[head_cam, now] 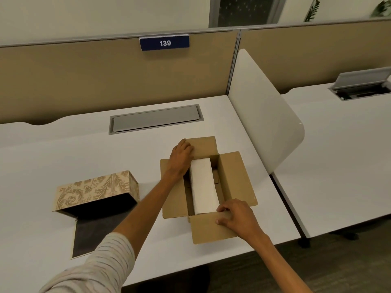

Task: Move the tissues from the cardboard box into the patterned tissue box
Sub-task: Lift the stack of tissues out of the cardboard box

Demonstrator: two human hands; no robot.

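Observation:
An open cardboard box [237,180] stands on the white desk with all flaps folded out. Inside lies a white stack of tissues [203,187], long side running away from me. My left hand [181,158] rests over the far left corner of the box, fingers on the far flap. On the near flap lies my right hand [234,216], its fingertips curled at the near end of the tissue stack. The patterned tissue box [95,190] lies to the left on its side, its dark open bottom facing me and its flap flat on the desk.
The white desk [63,161] has a grey cable hatch [155,121] behind the cardboard box. A white divider panel [264,115] stands just right of the box. Beige partitions close the back. The desk's front edge is near my arms.

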